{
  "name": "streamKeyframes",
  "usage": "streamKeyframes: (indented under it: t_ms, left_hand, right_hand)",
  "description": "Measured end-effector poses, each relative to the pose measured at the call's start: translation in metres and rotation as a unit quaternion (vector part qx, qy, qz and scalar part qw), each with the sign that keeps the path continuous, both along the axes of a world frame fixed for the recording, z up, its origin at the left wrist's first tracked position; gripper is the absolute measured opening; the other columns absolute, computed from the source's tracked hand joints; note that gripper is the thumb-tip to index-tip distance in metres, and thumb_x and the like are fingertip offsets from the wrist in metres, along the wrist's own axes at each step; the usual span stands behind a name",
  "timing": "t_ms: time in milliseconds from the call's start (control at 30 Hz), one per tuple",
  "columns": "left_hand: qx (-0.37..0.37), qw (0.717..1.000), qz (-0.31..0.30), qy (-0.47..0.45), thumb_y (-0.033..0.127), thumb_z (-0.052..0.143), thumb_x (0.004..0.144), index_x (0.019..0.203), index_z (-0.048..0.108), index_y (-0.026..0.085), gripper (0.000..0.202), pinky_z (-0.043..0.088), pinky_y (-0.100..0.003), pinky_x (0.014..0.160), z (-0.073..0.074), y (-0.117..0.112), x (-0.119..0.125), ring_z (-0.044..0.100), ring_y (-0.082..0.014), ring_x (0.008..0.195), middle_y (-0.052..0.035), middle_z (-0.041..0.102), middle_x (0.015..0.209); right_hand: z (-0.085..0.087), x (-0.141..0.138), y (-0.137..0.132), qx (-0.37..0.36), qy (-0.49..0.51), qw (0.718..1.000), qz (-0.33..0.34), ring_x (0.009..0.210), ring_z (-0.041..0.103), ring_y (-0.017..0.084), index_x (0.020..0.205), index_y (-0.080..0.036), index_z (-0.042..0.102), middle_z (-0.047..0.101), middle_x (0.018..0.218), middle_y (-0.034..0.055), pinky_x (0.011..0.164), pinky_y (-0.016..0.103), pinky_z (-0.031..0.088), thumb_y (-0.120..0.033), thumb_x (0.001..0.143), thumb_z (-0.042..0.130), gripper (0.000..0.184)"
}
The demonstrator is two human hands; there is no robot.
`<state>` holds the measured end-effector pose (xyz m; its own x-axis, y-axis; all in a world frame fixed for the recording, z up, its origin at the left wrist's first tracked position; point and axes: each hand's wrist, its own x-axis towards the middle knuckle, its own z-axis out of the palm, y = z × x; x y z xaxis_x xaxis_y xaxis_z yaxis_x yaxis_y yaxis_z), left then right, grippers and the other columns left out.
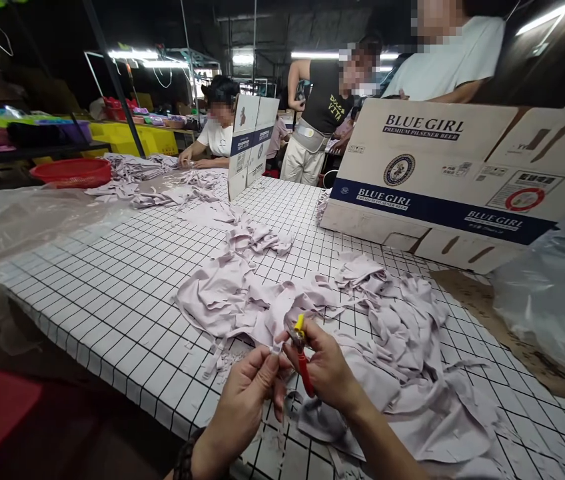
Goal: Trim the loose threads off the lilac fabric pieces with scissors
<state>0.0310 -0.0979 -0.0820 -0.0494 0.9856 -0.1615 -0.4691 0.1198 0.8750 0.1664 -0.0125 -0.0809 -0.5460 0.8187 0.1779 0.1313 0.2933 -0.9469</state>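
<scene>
My left hand (245,400) pinches the edge of a pale lilac fabric piece (273,313) between thumb and fingers, just above the gridded table (112,287). My right hand (327,370) is closed on small thread snips (301,353) with a red handle and a yellow tip, the blades right at the fabric edge beside my left fingertips. A heap of the same lilac fabric pieces (402,353) lies under and to the right of both hands. Small offcuts are scattered on the table by my left hand.
A flattened BLUE GIRL carton (442,173) stands at the right, a smaller upright carton (250,143) farther back. Clear plastic bags (552,300) lie right and left. A red basin (72,172) sits far left. Three other people are beyond the table.
</scene>
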Motion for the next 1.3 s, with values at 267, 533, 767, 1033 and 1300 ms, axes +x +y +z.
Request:
streamKeyframes:
  t_ms: [267, 533, 767, 1033, 1300]
  left_hand:
    - [0.052, 0.981, 0.136, 0.131, 0.052, 0.062, 0.084, 0.08, 0.071, 0.016, 0.037, 0.04, -0.015, 0.036, 0.002, 0.0, -0.003, 0.059, -0.015, 0.064, -0.0048, 0.056, 0.071]
    - [0.088, 0.993, 0.049, 0.062, 0.046, 0.055, 0.091, 0.088, 0.066, 0.014, 0.034, 0.044, -0.019, 0.045, -0.007, 0.005, 0.004, 0.05, -0.0083, 0.043, 0.0022, 0.054, 0.053]
    - [0.141, 0.965, 0.036, 0.217, 0.034, 0.048, 0.097, 0.083, 0.063, 0.017, 0.026, 0.046, -0.022, 0.059, -0.013, 0.004, 0.001, 0.057, -0.0107, 0.059, -0.0002, 0.055, 0.073]
    - [0.196, 0.941, 0.007, 0.275, 0.028, 0.044, 0.097, 0.082, 0.059, 0.019, 0.024, 0.043, -0.024, 0.06, -0.01, 0.003, 0.003, 0.054, -0.013, 0.06, -0.0001, 0.053, 0.069]
    - [0.196, 0.944, -0.001, 0.264, 0.028, 0.044, 0.097, 0.086, 0.06, 0.019, 0.022, 0.046, -0.026, 0.064, -0.014, 0.002, 0.002, 0.057, -0.0138, 0.063, -0.0007, 0.053, 0.073]
  right_hand:
    - [0.011, 0.008, -0.004, 0.027, 0.014, 0.997, -0.069, 0.067, 0.045, 0.012, 0.082, -0.021, 0.052, 0.054, 0.081, -0.0011, 0.062, 0.023, 0.04, -0.024, 0.085, 0.06, 0.009]
    - [0.017, 0.02, -0.019, -0.074, -0.073, 0.994, -0.013, 0.063, 0.047, 0.013, 0.08, -0.02, 0.051, 0.051, 0.07, -0.0036, 0.058, 0.024, 0.042, -0.036, 0.081, 0.066, 0.022]
    - [0.05, 0.053, -0.029, 0.079, -0.324, 0.941, -0.049, 0.063, 0.05, 0.016, 0.073, -0.023, 0.043, 0.054, 0.072, -0.0021, 0.057, 0.027, 0.041, -0.043, 0.07, 0.074, 0.037]
    - [0.049, 0.045, -0.038, 0.104, -0.385, 0.915, -0.067, 0.063, 0.052, 0.017, 0.071, -0.024, 0.039, 0.056, 0.072, -0.0017, 0.057, 0.028, 0.04, -0.044, 0.071, 0.071, 0.038]
    - [0.053, 0.043, -0.039, 0.14, -0.375, 0.914, -0.064, 0.059, 0.051, 0.016, 0.069, -0.024, 0.041, 0.056, 0.068, -0.0011, 0.054, 0.027, 0.038, -0.048, 0.072, 0.069, 0.037]
